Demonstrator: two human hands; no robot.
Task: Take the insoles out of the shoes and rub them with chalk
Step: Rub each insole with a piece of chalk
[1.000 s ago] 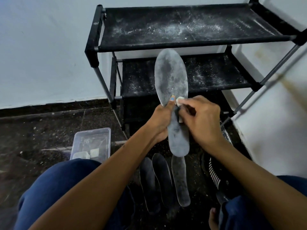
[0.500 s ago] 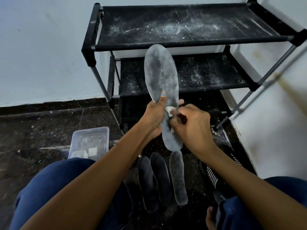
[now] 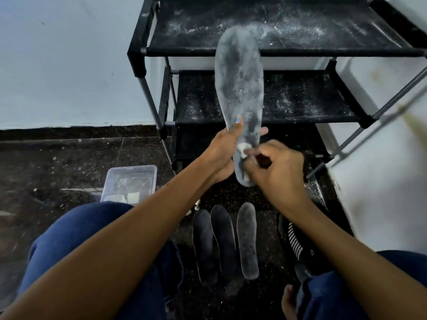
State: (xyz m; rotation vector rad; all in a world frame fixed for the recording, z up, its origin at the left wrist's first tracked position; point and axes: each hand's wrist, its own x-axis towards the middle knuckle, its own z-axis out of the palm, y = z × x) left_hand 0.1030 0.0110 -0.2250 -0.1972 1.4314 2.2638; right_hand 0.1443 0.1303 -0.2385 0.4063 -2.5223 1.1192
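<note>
While right hand (image 3: 277,167) hides chalk (image 3: 242,147), insole (image 3: 240,88) blurred.

There are four insoles: one held up (image 3: 240,88) and three on the floor (image 3: 204,245) (image 3: 223,241) (image 3: 247,239). One shoe (image 3: 293,241), one plastic box (image 3: 129,183), one rack (image 3: 277,28), two hands (image 3: 221,153) (image 3: 277,172).

My right hand (image 3: 276,172) covers most of the small white chalk piece (image 3: 242,147) and the heel of the dusty grey insole (image 3: 240,88). The black striped shoe (image 3: 292,241) disappears under my right forearm. I cannot make out the pale bits inside the clear plastic box (image 3: 129,181).
</note>
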